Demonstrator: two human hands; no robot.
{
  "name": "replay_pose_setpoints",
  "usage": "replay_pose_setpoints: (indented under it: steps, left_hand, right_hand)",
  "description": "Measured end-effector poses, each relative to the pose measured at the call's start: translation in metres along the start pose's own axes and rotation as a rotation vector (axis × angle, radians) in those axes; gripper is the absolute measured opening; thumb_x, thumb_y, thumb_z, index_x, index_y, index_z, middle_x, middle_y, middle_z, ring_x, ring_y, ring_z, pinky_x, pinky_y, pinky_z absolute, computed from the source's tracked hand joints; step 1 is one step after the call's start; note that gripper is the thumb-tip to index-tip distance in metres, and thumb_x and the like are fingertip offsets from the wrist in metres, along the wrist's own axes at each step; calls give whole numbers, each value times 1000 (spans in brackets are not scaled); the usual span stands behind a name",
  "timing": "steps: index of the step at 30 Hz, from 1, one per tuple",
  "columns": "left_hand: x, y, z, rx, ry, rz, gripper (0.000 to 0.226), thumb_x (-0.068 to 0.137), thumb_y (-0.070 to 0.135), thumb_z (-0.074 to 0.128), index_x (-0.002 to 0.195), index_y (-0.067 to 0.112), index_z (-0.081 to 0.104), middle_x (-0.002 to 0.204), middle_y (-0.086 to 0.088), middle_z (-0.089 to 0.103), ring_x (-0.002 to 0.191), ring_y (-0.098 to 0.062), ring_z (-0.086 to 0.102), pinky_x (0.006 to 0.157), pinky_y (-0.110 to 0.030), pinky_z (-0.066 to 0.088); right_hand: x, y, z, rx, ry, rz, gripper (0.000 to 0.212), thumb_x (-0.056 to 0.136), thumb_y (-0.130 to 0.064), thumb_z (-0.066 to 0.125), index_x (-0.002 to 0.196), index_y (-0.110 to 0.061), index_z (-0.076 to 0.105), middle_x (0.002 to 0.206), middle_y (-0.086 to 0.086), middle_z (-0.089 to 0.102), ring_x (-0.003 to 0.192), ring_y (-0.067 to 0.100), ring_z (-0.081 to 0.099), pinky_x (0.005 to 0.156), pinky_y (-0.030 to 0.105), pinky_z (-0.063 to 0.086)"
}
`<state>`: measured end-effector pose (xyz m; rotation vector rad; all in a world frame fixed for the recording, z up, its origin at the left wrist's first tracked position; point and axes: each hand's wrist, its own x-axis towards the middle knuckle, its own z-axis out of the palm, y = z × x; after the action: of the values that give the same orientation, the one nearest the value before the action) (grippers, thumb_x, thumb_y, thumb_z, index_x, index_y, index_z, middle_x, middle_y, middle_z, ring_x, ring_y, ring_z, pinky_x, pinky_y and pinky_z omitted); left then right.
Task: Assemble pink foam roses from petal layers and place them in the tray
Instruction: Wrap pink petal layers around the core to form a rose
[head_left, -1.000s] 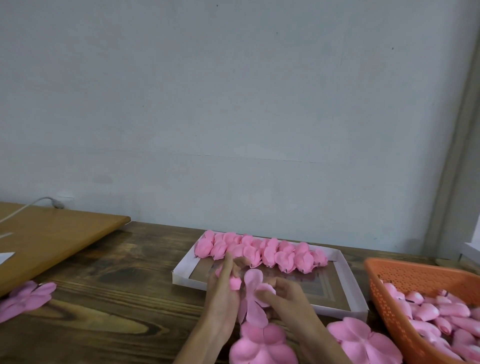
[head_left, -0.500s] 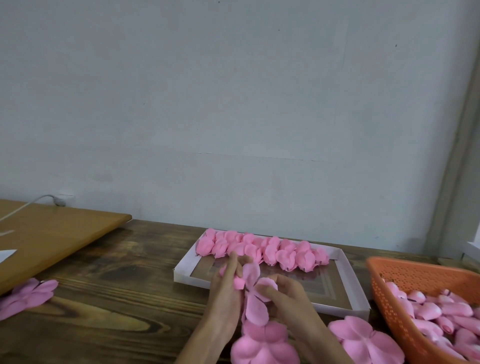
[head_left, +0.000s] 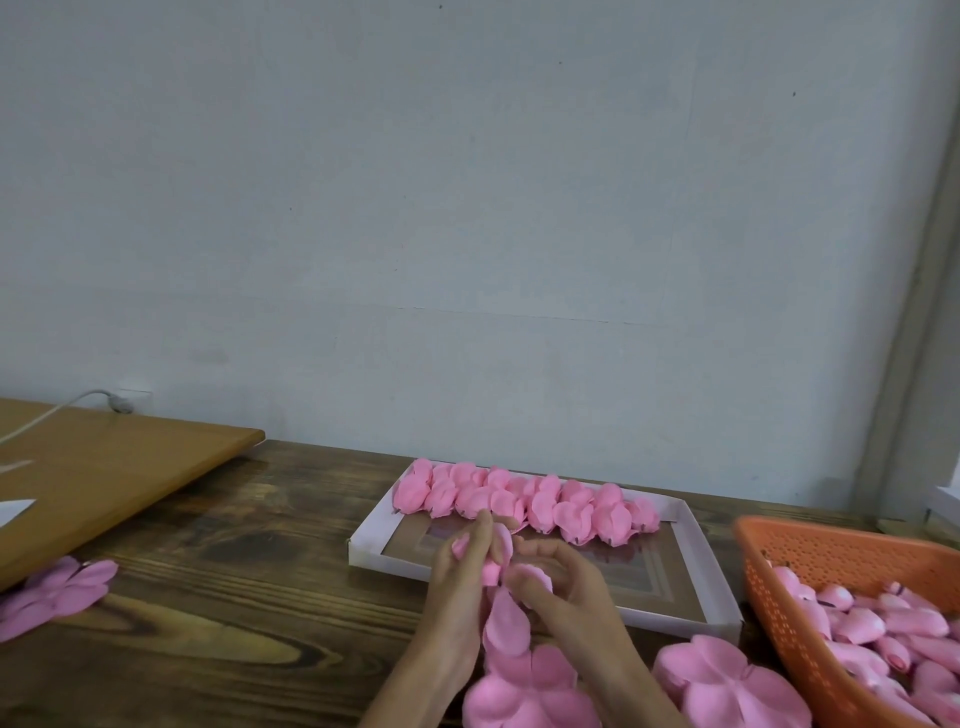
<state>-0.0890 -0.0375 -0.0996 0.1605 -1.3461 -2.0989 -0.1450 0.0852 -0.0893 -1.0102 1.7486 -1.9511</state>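
Left hand (head_left: 457, 582) and right hand (head_left: 566, 587) grip one rose (head_left: 506, 618) (pink) near tray (head_left: 375, 526).

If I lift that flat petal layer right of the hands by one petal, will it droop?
Probably floppy: the half-built rose between left hand and right hand lets a petal droop. The flat petal layer looks thin, so likely light and easily creased.

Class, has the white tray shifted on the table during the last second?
No. The white tray sits at the same gap from the lighter wooden board on the left.
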Motion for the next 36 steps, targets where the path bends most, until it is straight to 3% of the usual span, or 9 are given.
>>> replay_pose_setpoints:
  steps: [4,6,9,11,14,24,28,32,36]
  left_hand:
    - [-1,2,2,25,1,38,61,93,58,72,74,1,58,74,-21,61,67,-30,70,59,-32,56]
    - [-1,0,3,46,36,23,54,88,57,72,79,4,69,92,-12,74,80,-25,75,66,-32,60]
    - [-3,-1,5,119,16,40,53,92,63,70,107,12,77,121,-5,76,103,-26,75,76,-33,61]
    - [-5,3,8,149,-14,67,60,85,70,70,125,25,73,128,-4,74,117,-23,72,83,-31,60]
    - [-5,5,10,133,-48,68,72,76,77,75,135,35,67,128,-7,74,112,-25,74,84,-30,60]
    - [-11,-2,11,110,-87,5,38,102,40,58,135,22,65,132,-11,71,122,-32,69,85,-32,61]
    - [-13,-2,12,100,-111,-1,39,102,33,59,137,16,57,131,-13,71,118,-28,71,82,-29,61]
    - [-13,-5,9,120,-74,16,38,99,44,65,123,16,57,127,-11,73,107,-26,75,80,-28,60]
    - [-10,-5,7,166,3,-25,67,76,75,73,117,22,68,115,-2,78,105,-20,76,77,-26,60]
  right_hand:
    - [-2,0,2,-4,-14,-36,13,88,-14,71,94,-18,81,89,4,80,83,14,73,71,29,58]
    - [-1,2,3,-54,-1,-89,15,92,-7,71,93,-17,82,93,3,80,89,15,73,77,30,58]
    - [-1,2,5,-138,-11,-192,27,95,2,65,99,-19,82,102,0,80,101,17,74,89,32,58]
    - [-2,1,7,-177,-6,-249,33,96,2,62,103,-23,81,105,-4,80,104,15,73,91,30,56]
    - [-2,2,8,-202,1,-279,36,100,-2,59,106,-30,81,110,-10,79,111,10,71,94,25,53]
    - [1,3,6,-267,73,-256,32,102,-11,60,105,-36,80,103,-10,79,100,12,74,84,39,59]
    - [-1,4,8,-242,101,-259,30,102,-14,61,105,-37,79,100,-13,79,95,7,75,77,24,58]
    - [-2,-3,9,-163,43,-266,24,101,-14,64,107,-31,80,105,-9,80,104,9,74,86,21,55]
    - [-4,-11,6,-165,-96,-299,36,92,-4,70,116,-30,78,117,-10,77,117,8,69,98,21,52]
